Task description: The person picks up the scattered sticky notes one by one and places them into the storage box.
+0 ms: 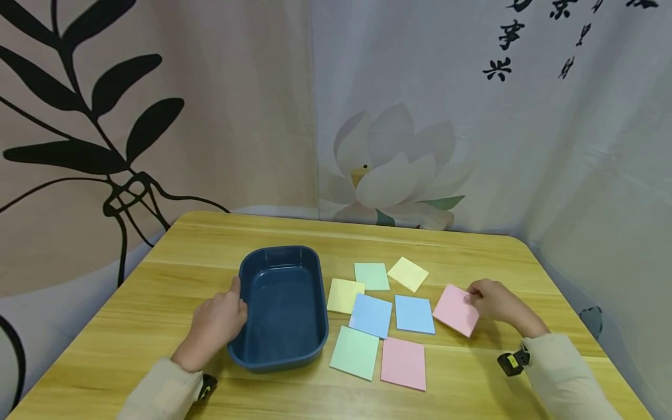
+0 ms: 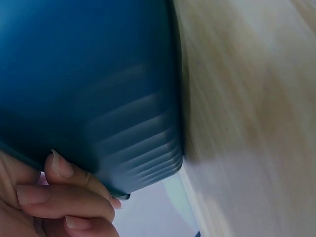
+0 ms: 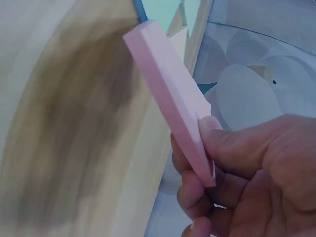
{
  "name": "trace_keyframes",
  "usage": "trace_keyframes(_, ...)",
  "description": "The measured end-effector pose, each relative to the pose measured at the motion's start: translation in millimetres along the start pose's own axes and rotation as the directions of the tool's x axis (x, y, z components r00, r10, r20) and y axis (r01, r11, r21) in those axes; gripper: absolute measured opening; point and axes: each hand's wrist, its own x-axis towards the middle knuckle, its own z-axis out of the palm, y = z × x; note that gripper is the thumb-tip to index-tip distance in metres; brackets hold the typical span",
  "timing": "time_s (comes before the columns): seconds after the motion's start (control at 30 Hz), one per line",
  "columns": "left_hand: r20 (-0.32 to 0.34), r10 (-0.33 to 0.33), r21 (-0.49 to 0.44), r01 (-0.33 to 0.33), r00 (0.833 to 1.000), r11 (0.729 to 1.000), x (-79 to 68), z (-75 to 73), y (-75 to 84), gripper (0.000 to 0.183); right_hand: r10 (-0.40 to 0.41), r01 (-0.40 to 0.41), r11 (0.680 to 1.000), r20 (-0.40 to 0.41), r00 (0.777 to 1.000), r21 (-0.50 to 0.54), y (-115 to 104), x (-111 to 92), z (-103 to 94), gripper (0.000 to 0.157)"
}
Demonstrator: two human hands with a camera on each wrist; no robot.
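Observation:
My right hand (image 1: 496, 303) pinches a square pink sticky note pad (image 1: 454, 310) at its edge, thumb on one face and fingers behind. In the right wrist view the pad (image 3: 168, 94) is tilted, raised over the wood. On the left, my left hand (image 1: 217, 321) holds the near-left rim of a dark blue rectangular plastic bin (image 1: 283, 364). Its curled fingers (image 2: 69, 200) lie against the bin's outer wall in the left wrist view. Inside the bin only its bare bottom shows.
Several sticky note pads lie between bin and right hand: green pads (image 1: 354, 353) (image 1: 371, 276), yellow pads (image 1: 343, 296) (image 1: 408, 274), blue pads (image 1: 371, 315) (image 1: 415, 314) and another pink pad (image 1: 403, 363). Some overlap. Behind the wooden table (image 1: 462, 385) hangs a printed curtain (image 1: 252, 116).

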Motion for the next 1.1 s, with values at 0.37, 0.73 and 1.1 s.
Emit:
trace_keyframes(0.37, -0.005, 0.000, -0.003, 0.000, 1.000, 1.000, 0.4, 0.2, -0.6, 0.058, -0.040, 0.040, 0.999, 0.012, 0.999, -0.027, -19.2, 7.7, -16.7, 0.017)
trace_keyframes(0.73, -0.010, 0.008, -0.006, -0.008, 1.000, 1.000, 0.9, 0.3, -0.8, 0.059, -0.110, 0.110, 0.994, 0.015, 0.994, 0.000, -56.6, 24.2, -21.9, 0.015)
trace_keyframes(1.1, -0.016, 0.010, 0.011, -0.010, 1.000, 1.000, 0.4, 1.4, -0.9, 0.059, -0.178, 0.177, 0.983, 0.034, 0.983, 0.051, -98.4, 40.8, -23.7, 0.018)
